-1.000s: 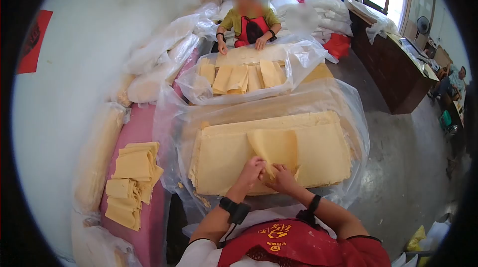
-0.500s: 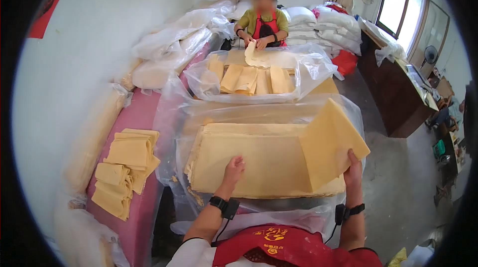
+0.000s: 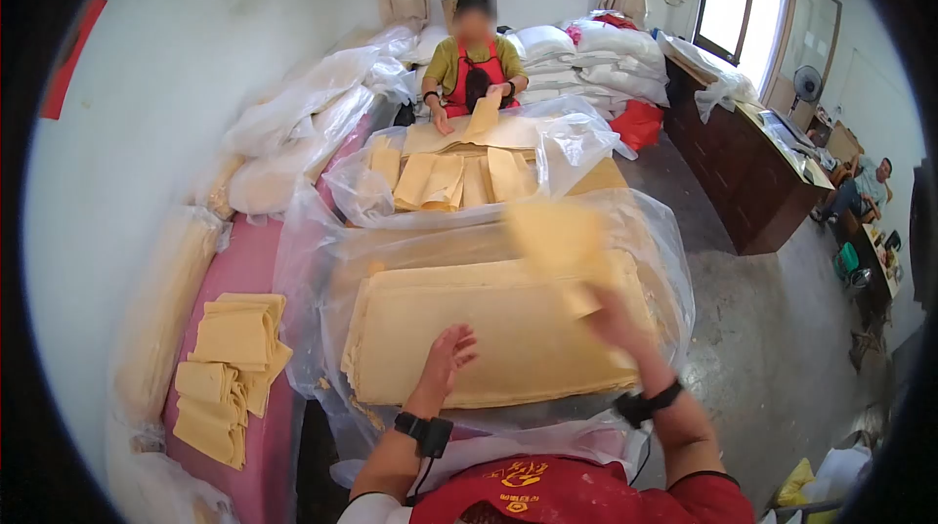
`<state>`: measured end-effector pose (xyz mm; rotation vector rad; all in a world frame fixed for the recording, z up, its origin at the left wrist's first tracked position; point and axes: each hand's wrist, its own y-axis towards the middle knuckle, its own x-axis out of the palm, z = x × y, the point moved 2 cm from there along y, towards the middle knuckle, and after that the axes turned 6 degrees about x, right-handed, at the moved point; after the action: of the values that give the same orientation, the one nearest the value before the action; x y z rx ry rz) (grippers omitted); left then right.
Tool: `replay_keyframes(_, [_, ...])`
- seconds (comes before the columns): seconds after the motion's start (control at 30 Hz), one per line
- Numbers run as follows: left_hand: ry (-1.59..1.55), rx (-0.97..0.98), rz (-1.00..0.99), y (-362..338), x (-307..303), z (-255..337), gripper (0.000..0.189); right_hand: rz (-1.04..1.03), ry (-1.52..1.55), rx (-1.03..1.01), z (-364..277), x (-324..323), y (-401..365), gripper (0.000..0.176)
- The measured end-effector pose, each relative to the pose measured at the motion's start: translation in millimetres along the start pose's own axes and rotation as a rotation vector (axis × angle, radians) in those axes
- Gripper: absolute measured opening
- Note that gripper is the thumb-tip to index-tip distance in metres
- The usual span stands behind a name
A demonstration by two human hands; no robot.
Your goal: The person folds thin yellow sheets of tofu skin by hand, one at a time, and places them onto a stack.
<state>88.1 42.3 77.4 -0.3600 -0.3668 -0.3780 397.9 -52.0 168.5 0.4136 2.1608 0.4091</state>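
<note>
Over stack (image 3: pixel 489 338) | right hand (image 3: pixel 611 314) grips raised sheet (image 3: pixel 562 241) | left hand (image 3: pixel 449 353) splayed

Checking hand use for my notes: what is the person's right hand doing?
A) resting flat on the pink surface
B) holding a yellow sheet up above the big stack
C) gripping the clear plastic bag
B: the right hand grips a motion-blurred yellow sheet above the stack.

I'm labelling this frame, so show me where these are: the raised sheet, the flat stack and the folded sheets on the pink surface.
raised sheet (image 3: pixel 559 239): head view, middle of its blurred face.
flat stack (image 3: pixel 532 348): head view, bare top sheet, mid-stack.
folded sheets (image 3: pixel 239 331): head view, top of the upper bundle.
</note>
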Motion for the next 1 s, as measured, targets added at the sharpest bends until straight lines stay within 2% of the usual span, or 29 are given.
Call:
replay_keyframes(0.03, [-0.308, -0.085, -0.072, -4, 11, 5, 0.044, -0.157, -0.002, 0.030, -32, 31, -6, 0.048])
replay_keyframes(0.07, [-0.299, -0.082, -0.079, -3, 12, 5, 0.044, -0.271, 0.028, 0.018, -63, 54, -10, 0.043])
replay_keyframes(0.13, [-0.428, -0.148, -0.195, -8, 9, -1, 0.051, -0.444, -0.008, 0.006, -57, 117, -42, 0.039])
replay_keyframes(0.17, [-0.413, -0.146, -0.200, -8, -1, -17, 0.051, -0.538, -0.044, 0.025, -53, 139, -56, 0.039])
replay_keyframes(0.23, [-0.024, -0.060, 0.045, 2, -26, -54, 0.057, -0.755, -0.197, -0.010, -77, 134, -72, 0.040])
replay_keyframes(0.27, [0.070, -0.077, 0.145, -6, -21, -48, 0.064, -0.652, -0.093, -0.131, -83, 131, -89, 0.042])
replay_keyframes(0.3, [0.089, -0.083, 0.125, -3, -17, -51, 0.064, -0.546, 0.004, -0.246, -88, 125, -106, 0.043])
replay_keyframes(0.33, [0.121, 0.094, 0.080, -3, -13, -54, 0.062, -0.535, 0.007, -0.225, -90, 126, -118, 0.043])
replay_keyframes(0.37, [0.143, 0.273, 0.035, -6, -5, -50, 0.060, -0.612, 0.104, -0.320, -95, 124, -129, 0.046])
replay_keyframes(0.4, [0.140, 0.269, 0.023, -6, 0, -46, 0.060, -0.690, 0.197, -0.423, -96, 122, -137, 0.049])
replay_keyframes(0.47, [0.459, 0.160, -0.077, -3, 11, -26, 0.047, -0.720, 0.196, -0.375, -81, 132, -148, 0.051])
replay_keyframes(0.5, [0.454, 0.165, -0.082, -1, 20, -13, 0.047, -0.750, 0.202, -0.337, -72, 135, -146, 0.054])
replay_keyframes(0.57, [0.159, 0.182, -0.069, 1, 38, 18, 0.034, -0.618, -0.029, -0.228, -40, 130, -128, 0.050])
replay_keyframes(0.6, [0.163, 0.182, -0.069, -6, 54, 47, 0.034, -0.540, -0.119, -0.145, -17, 120, -117, 0.050])
replay_keyframes(0.67, [0.183, 0.325, -0.150, -24, 80, 92, 0.029, -0.335, -0.251, 0.050, 51, 86, -90, 0.051])
replay_keyframes(0.73, [0.276, 0.345, -0.165, -22, 73, 96, 0.029, -0.159, -0.372, 0.202, 114, 46, -83, 0.051])
replay_keyframes(0.8, [0.370, 0.370, -0.180, -20, 61, 95, 0.029, -0.061, -0.419, 0.295, 151, 30, -85, 0.051])
replay_keyframes(0.9, [0.432, 0.353, -0.130, -18, 24, 64, 0.029, 0.023, -0.359, 0.296, 183, 38, -95, 0.052])
replay_keyframes(0.97, [0.345, 0.216, -0.140, -15, -18, 33, 0.030, 0.071, -0.289, 0.255, 199, 45, -107, 0.052])
replay_keyframes(1.0, [0.347, 0.210, -0.136, -19, -40, 29, 0.030, 0.088, -0.273, 0.252, 203, 46, -110, 0.053])
